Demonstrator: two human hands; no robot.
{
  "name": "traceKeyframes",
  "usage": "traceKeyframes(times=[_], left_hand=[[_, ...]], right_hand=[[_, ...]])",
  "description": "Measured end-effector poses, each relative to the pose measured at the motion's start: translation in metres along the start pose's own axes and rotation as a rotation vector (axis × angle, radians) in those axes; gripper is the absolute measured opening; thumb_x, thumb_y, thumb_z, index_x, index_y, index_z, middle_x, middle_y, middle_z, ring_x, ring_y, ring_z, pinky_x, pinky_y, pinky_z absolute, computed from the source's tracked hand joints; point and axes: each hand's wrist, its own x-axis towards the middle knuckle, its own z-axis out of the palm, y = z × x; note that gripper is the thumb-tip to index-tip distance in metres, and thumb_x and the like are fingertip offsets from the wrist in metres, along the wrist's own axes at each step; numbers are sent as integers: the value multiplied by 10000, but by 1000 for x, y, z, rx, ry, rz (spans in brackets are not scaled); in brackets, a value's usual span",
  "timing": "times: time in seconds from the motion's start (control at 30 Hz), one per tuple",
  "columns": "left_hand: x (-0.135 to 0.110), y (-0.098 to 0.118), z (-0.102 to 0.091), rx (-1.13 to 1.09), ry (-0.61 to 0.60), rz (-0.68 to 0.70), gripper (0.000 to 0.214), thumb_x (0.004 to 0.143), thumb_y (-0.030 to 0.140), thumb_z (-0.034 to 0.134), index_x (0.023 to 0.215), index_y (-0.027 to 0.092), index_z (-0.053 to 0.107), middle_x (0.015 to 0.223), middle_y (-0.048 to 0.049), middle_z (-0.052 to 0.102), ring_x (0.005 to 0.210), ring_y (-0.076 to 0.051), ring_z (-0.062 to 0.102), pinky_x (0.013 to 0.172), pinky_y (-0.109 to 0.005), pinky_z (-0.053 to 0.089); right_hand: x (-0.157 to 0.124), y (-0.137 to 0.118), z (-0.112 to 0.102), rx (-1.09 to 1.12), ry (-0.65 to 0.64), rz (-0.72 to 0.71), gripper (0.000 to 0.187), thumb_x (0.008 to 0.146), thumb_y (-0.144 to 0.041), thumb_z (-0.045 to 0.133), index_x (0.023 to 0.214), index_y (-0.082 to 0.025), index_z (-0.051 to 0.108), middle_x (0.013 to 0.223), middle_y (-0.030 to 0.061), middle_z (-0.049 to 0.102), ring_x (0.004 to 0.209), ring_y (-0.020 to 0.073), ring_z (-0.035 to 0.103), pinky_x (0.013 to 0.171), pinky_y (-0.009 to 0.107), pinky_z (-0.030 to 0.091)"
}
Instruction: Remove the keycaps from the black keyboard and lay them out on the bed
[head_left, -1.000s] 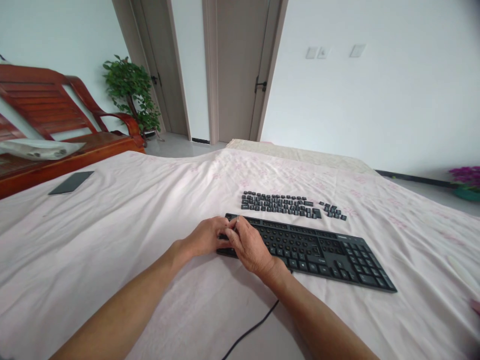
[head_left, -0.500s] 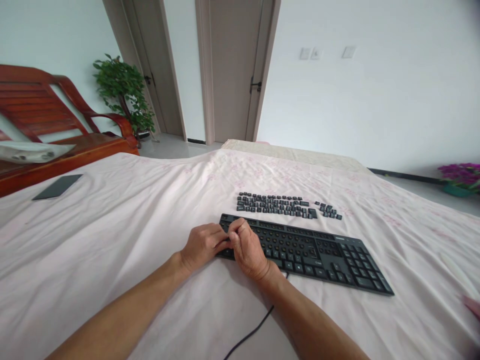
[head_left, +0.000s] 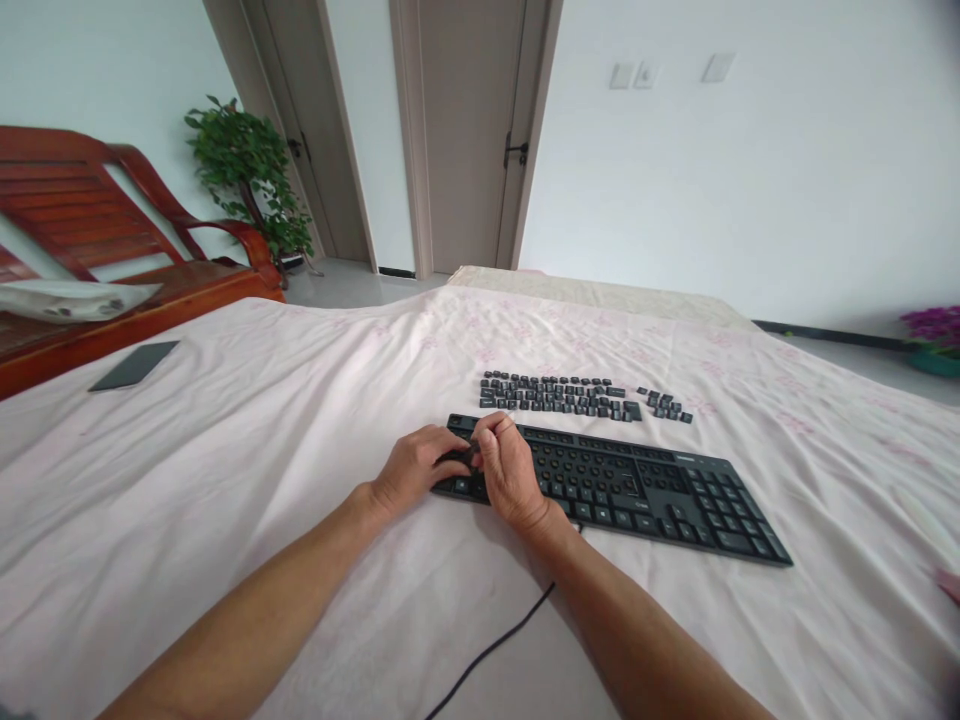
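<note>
A black keyboard (head_left: 645,505) lies at a slant on the bedsheet, many of its keys stripped to bare sockets across the middle. Lower-row keys and the number pad still carry their caps. Over its left end, my left hand (head_left: 415,467) has thumb and fingertips closed around a small dark piece (head_left: 474,454), too small to name. My right hand (head_left: 511,470) is curled into a closed grip beside it, fingers touching that piece; anything inside the fist is hidden. Behind the keyboard, loose black keycaps (head_left: 555,394) lie in rows, with a smaller group (head_left: 664,404) to their right.
A black cable (head_left: 491,648) runs from under my right forearm toward me. A dark flat phone-like slab (head_left: 135,366) rests on the pale floral sheet (head_left: 322,400) at left. Beyond are a wooden bench (head_left: 142,240), a potted plant (head_left: 247,170) and a door (head_left: 465,140).
The view has shifted slightly. My left thumb and fingers have parted a little, and the dark piece between my hands now shows. My right hand stays closed over the keyboard's left part.
</note>
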Motion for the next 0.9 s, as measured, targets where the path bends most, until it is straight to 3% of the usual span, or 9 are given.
traceKeyframes(times=[0.17,0.37,0.53,0.67,0.9], left_hand=[[1,-8,-7,-248,-60,-141,256,823,290,643,1066,227,695,1003,-38,697,830,-168,633,764,-291,497],[4,-5,-5,-317,-2,-339,256,715,229,717,968,197,730,835,-11,710,644,-129,594,658,-259,490],[6,1,-8,-297,63,-343,222,708,220,716,927,193,737,804,-11,702,648,-130,596,655,-255,483],[8,4,-12,-331,143,-354,215,691,209,727,904,183,726,828,-25,707,708,-153,617,679,-268,493],[13,8,-3,-469,227,-335,345,700,183,718,1039,184,650,930,-39,716,839,-177,662,759,-283,510]], right_hand=[[0,-3,-3,80,69,65,216,983,-322,310,901,-207,474,732,-9,501,652,135,533,652,259,440],[-1,-1,-2,12,96,2,191,974,-271,321,905,-204,487,819,18,529,720,143,529,689,273,435],[0,-4,-3,-98,182,-51,200,981,-236,297,895,-207,475,829,22,525,743,148,525,732,284,424],[7,-14,-14,-345,179,-144,214,977,-220,309,844,-209,477,827,36,543,780,169,519,776,304,395],[32,-16,-36,-454,-109,-18,257,982,-246,336,855,-199,555,870,44,586,808,161,562,733,263,392]])
